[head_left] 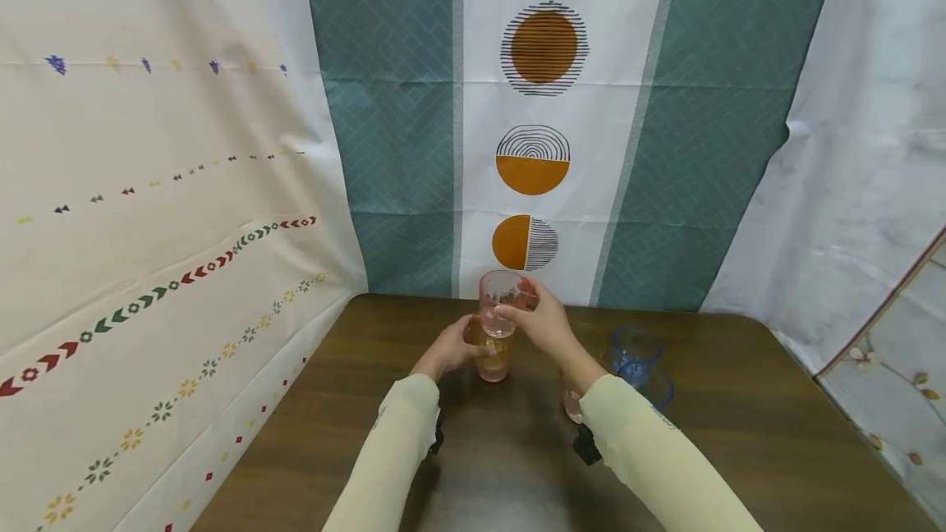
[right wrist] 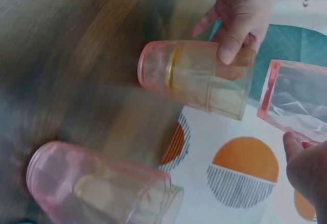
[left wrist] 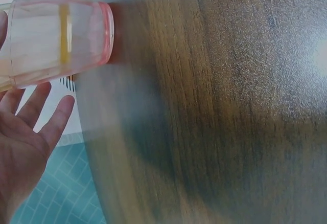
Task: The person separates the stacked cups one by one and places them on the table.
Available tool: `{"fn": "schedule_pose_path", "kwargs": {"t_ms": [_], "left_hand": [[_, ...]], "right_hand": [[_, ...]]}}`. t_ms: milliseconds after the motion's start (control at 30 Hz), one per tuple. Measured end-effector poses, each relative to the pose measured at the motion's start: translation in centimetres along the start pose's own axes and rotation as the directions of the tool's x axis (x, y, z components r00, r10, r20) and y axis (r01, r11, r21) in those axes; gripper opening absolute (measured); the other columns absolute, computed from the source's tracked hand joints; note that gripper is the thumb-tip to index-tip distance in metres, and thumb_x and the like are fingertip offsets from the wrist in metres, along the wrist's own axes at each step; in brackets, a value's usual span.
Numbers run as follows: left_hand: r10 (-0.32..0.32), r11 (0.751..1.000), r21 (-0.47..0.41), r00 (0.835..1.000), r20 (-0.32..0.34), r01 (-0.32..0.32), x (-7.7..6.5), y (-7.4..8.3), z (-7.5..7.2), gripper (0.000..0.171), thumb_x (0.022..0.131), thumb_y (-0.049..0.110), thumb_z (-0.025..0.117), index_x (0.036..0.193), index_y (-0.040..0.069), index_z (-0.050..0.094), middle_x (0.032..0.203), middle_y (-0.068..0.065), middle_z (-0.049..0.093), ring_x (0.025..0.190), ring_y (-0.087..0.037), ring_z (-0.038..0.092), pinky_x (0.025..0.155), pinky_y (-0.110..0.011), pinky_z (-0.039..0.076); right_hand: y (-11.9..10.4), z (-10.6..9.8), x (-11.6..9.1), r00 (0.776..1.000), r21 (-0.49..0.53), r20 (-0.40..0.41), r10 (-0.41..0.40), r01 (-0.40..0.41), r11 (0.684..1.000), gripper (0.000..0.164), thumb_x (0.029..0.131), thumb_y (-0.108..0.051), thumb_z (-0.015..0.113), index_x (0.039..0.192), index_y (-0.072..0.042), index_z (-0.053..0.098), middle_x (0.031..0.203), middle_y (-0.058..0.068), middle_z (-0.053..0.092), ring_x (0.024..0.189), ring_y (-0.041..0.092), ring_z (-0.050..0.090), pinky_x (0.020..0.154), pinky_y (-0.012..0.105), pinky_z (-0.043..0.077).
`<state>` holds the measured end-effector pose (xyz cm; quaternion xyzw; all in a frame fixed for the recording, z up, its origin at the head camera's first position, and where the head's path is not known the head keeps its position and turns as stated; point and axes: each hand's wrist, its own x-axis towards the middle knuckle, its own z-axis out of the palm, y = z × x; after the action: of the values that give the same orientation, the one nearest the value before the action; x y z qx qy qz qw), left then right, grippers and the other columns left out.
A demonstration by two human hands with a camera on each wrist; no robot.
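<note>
My left hand (head_left: 449,348) holds an amber tumbler (right wrist: 232,93) by its upper part, thumb on the near side. The amber tumbler sits inside a pink tumbler (right wrist: 153,65), its rim standing out above the pink one. Over this nested pair, my right hand (head_left: 548,323) grips another pink tumbler (head_left: 499,302), base down. In the right wrist view a gap shows between that tumbler's base and the amber rim. The left wrist view shows the pair's pink base (left wrist: 107,32) and some fingers (left wrist: 56,121) of the left hand spread away from the glass.
Right of the hands, another nested pink and amber stack (right wrist: 102,183) stands on the brown wooden table (head_left: 310,433), partly behind the right forearm. Blue glassware (head_left: 637,351) is farther right. A patterned cloth (head_left: 543,162) hangs behind the table.
</note>
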<state>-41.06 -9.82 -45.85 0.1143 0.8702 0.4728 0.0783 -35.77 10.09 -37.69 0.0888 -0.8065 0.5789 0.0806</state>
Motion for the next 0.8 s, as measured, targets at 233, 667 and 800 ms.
{"fn": "schedule_pose_path", "kwargs": {"t_ms": [233, 667, 800], "left_hand": [[0.027, 0.999, 0.021, 0.999, -0.024, -0.026, 0.1, 0.2, -0.1, 0.082, 0.080, 0.037, 0.083, 0.147, 0.013, 0.042, 0.146, -0.012, 0.049, 0.131, -0.034, 0.047, 0.107, -0.054, 0.040], [0.021, 1.000, 0.009, 1.000, -0.023, -0.021, -0.2, 0.4, 0.6, 0.080, 0.080, 0.034, 0.084, 0.146, 0.013, 0.044, 0.148, -0.013, 0.047, 0.134, -0.036, 0.044, 0.109, -0.055, 0.037], [0.014, 1.000, 0.014, 0.999, -0.031, -0.013, -0.2, 0.2, 0.7, 0.079, 0.080, 0.035, 0.084, 0.145, 0.014, 0.045, 0.148, -0.012, 0.047, 0.135, -0.035, 0.043, 0.109, -0.056, 0.036]], "right_hand": [[-0.7, -1.9, -1.2, 1.000, 0.015, 0.009, -0.017, 0.017, 1.000, 0.087, 0.086, -0.033, 0.079, 0.154, -0.008, 0.031, 0.150, 0.011, 0.044, 0.134, 0.032, 0.045, 0.103, 0.049, 0.045], [0.9, -5.0, -5.1, 1.000, -0.014, -0.001, -0.012, 0.012, 1.000, 0.088, 0.082, -0.034, 0.083, 0.151, -0.006, 0.036, 0.145, 0.016, 0.049, 0.134, 0.034, 0.046, 0.107, 0.046, 0.042], [1.3, -5.7, -6.4, 1.000, 0.028, 0.012, -0.009, 0.009, 1.000, 0.087, 0.081, -0.031, 0.084, 0.150, -0.005, 0.037, 0.145, 0.016, 0.049, 0.134, 0.033, 0.046, 0.106, 0.045, 0.043]]}}
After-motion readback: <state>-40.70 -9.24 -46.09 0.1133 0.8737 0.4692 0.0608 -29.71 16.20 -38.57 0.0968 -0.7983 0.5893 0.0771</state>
